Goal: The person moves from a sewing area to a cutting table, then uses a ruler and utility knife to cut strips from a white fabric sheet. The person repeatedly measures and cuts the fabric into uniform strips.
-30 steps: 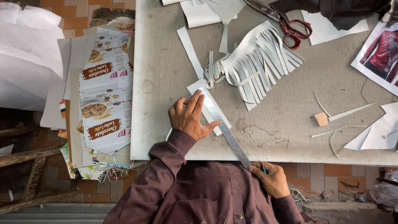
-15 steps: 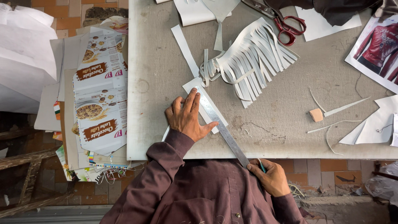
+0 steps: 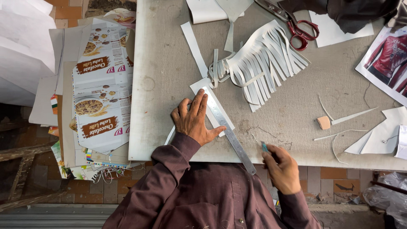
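My left hand lies flat, fingers spread, pressing a steel ruler down onto a white strip of material on the grey work table. The ruler runs diagonally from under my fingers to the table's near edge. My right hand hovers at that near edge, right of the ruler's lower end, pinching a small blue-tipped cutting tool. A white piece cut into a fringe of several strips lies just beyond the ruler.
Red-handled scissors lie at the far edge beside dark fabric. A small tan block and thin white offcuts sit to the right, with a jacket photo. Flattened printed cartons are stacked left of the table.
My right hand has lifted from the ruler's lower end and shifted right, with the blue tool now showing in its fingers. My left hand stays on the ruler.
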